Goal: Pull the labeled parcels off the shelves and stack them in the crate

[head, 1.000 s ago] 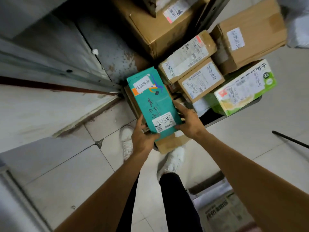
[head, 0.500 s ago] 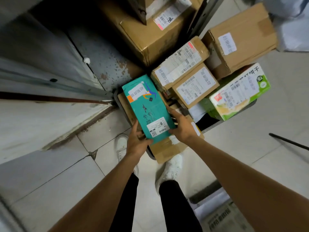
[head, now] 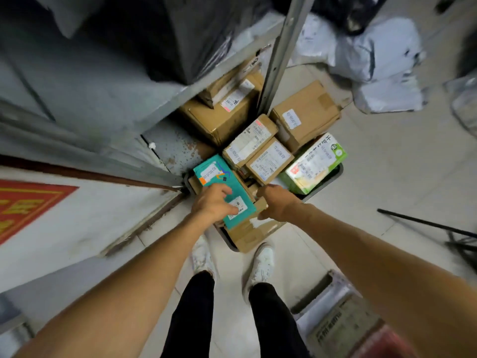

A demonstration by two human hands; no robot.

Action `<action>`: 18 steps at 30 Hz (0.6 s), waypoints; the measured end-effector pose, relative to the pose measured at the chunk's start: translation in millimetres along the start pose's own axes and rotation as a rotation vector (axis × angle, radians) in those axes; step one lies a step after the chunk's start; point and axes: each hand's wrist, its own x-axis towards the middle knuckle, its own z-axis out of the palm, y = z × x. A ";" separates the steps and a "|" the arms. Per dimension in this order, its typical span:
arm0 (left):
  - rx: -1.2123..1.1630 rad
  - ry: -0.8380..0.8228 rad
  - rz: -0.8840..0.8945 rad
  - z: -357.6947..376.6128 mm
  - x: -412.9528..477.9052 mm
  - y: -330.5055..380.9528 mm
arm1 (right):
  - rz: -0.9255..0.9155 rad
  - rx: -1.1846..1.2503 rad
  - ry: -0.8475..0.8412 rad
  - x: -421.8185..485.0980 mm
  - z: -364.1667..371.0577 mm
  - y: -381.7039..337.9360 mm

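The teal parcel (head: 236,182) lies flat on top of a brown box (head: 246,235) at the near-left end of the dark crate (head: 333,174), its long side running from 11 o'clock to 5 o'clock. The left hand (head: 213,202) rests palm-down on the near half of it; its fingers (head: 225,190) lie close together across the top and the thumb stretches along the near edge toward 3 o'clock. The right hand (head: 278,202) sits just beside the parcel's 3 o'clock edge, knuckles up and fingers curled under. Its fingertips are hidden, so I cannot tell whether they pinch anything.

At 1 o'clock from the teal parcel, two small cardboard boxes (head: 268,161) with white labels lie side by side in the crate. At 3 o'clock from those, a green-and-white carton (head: 316,164) leans over the crate's far rim, and a larger cardboard box (head: 305,117) sits at 12 o'clock from the carton.

A big brown carton (head: 222,120) sits on the bottom shelf behind a grey metal upright (head: 282,47). Grey mailer bags (head: 382,60) are heaped on the floor at 2 o'clock of the view. A red mat (head: 25,202) shows at 9 o'clock and a black rod (head: 426,224) at 3 o'clock. The person's white shoes (head: 263,259) stand just near the crate at 6 o'clock
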 end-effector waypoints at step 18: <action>0.500 0.365 0.474 -221.5 -299.7 198.4 | -0.026 -0.252 0.377 -307.9 -220.0 -100.7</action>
